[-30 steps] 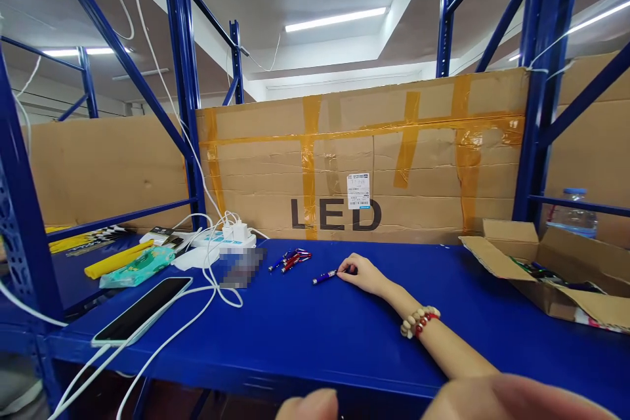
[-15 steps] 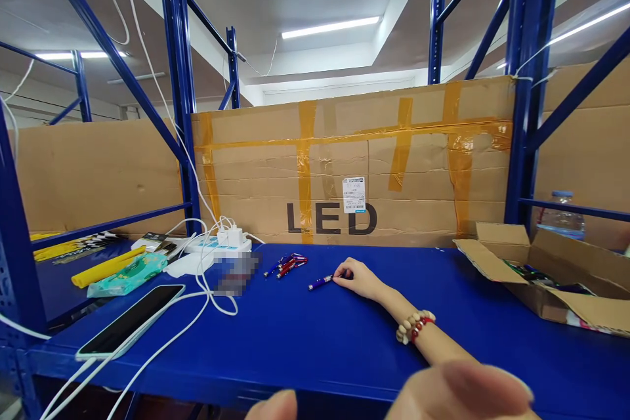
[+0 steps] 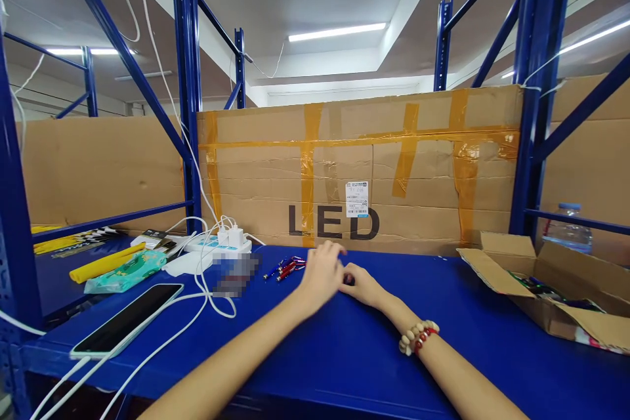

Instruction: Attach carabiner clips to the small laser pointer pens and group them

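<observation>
My right hand [image 3: 365, 286], with a beaded bracelet [image 3: 418, 336] at its wrist, is closed on a small keychain flashlight [image 3: 349, 279]. Only a dark bit of it shows between finger and thumb. My left hand [image 3: 321, 279] is bent in against the right fingertips. Its fingers are curled and partly hidden, so what they grip cannot be made out. Just left of it, several red and blue keychain flashlights [image 3: 284, 268] with clips lie in a small heap on the blue shelf [image 3: 315, 357].
A phone [image 3: 128, 320] with white cables lies at left, near a power strip [image 3: 224, 246], a teal packet [image 3: 126, 272] and a yellow roll [image 3: 105, 264]. An open cardboard box [image 3: 556, 318] stands at right. Taped cardboard [image 3: 266, 177] closes the back between blue posts.
My left hand has moved from the blurred foreground up to the right hand. The blue flashlight, earlier sticking out leftward from my right fingers, is now mostly covered.
</observation>
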Available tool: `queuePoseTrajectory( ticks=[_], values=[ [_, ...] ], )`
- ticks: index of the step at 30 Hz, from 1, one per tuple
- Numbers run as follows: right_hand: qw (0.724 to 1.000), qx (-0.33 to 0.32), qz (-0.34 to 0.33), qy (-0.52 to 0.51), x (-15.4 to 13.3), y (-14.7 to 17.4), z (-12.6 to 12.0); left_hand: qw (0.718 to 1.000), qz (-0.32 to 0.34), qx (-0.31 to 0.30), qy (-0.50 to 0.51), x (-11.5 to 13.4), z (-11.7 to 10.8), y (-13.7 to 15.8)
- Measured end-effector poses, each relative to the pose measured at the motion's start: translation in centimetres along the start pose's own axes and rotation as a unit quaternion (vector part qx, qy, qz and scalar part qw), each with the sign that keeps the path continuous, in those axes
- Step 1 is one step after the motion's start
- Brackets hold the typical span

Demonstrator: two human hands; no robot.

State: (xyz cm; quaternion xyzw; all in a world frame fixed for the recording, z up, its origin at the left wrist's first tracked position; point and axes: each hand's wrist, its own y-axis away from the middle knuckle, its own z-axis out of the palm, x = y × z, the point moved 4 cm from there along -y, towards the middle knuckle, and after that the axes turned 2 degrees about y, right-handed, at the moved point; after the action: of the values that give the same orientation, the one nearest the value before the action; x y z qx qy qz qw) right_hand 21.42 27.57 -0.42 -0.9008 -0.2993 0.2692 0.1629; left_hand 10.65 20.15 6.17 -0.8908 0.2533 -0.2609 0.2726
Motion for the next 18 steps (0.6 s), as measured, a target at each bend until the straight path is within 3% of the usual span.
queuePoseTrajectory(
  ticks=[1, 3, 7, 10, 14, 18],
  values=[
    [1.0, -0.01, 0.004, -0.003, -0.2, 0.0, 0.0, 0.993, -0.051, -0.037, -0.096, -2.6, 0.5, -0.7],
    [0.999, -0.025, 0.019, -0.004, -0.5, 0.0, 0.0, 0.945, -0.18, -0.103, -0.253, -7.3, 0.5, -1.1],
    [0.999, -0.028, 0.026, -0.004, -0.9, -0.2, 0.1, 0.884, -0.358, -0.12, -0.276, -12.2, -1.4, -0.5],
    [0.999, -0.031, 0.016, -0.011, -0.8, -0.3, 0.3, 0.862, -0.401, -0.15, -0.271, -13.4, -2.2, -0.3],
    [0.999, -0.031, 0.017, -0.005, -0.6, -0.2, 0.4, 0.864, -0.389, -0.185, -0.26, -13.9, -2.4, -0.3],
    [0.999, -0.038, 0.029, -0.011, -0.5, 0.0, 0.4, 0.875, -0.371, -0.154, -0.27, -14.4, -2.5, -0.1]
  ],
)
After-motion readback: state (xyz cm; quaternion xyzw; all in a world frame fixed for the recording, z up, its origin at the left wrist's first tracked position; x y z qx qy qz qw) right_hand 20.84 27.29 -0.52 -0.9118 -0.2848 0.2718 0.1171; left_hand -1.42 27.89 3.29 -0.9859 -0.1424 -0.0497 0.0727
